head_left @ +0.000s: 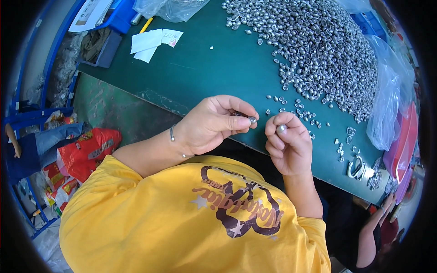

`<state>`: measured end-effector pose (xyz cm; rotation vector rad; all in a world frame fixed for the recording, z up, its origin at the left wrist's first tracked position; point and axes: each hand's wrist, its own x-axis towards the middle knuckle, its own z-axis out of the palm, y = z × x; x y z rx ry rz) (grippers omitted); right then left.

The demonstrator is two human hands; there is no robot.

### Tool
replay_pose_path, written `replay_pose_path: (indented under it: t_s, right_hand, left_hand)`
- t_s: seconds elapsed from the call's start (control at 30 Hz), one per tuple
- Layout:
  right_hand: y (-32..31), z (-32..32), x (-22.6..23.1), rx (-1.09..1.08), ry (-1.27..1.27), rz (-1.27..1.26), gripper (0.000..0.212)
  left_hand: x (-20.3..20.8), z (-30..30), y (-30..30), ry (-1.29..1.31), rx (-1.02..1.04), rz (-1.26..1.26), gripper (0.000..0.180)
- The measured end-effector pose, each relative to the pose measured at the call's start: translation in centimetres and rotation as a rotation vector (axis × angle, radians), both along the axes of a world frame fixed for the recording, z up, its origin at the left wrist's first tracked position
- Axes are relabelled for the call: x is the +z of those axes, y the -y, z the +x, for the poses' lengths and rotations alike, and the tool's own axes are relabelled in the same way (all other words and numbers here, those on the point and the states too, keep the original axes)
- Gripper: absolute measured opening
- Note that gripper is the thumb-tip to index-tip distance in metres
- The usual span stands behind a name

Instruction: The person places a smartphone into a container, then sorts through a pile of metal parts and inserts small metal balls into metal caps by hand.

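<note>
Over the near edge of the green table (195, 63), my left hand (205, 125) pinches a small silvery metal piece (252, 120) between thumb and fingertips. Just to its right, my right hand (293, 148) is closed with the fingers curled, and a rounded silver metal piece (282, 128) shows between thumb and index finger. The two hands are close but apart. Beyond them on the right spreads a large heap of small silver teardrop-shaped metal pieces (318, 54), many of them hollow. Several loose pieces (300, 107) lie between the heap and my right hand.
Paper slips (146, 43) and a yellow stick (146, 25) lie at the far left. A clear plastic bag (384, 100) and a red tray (404, 145) flank the heap. Metal rings (356, 167) sit near the right corner, close to another person's arm (369, 234).
</note>
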<state>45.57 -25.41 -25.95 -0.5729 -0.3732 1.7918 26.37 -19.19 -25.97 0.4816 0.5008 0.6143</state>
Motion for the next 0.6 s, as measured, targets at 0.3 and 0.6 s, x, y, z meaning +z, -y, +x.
replay_pose_path:
  t_s: [0.3, 0.6]
  right_hand:
    - [0.1, -1.1, 0.9, -0.243, 0.227, 0.136, 0.017]
    - [-1.7, -1.3, 2.0, -0.276, 1.644, 0.99, 0.028]
  left_hand:
    - [0.7, 1.2, 0.4, -0.111, -0.002, 0.043, 0.015]
    - [1.5, 3.1, 0.0, -0.093, -0.027, -0.439, 0.024]
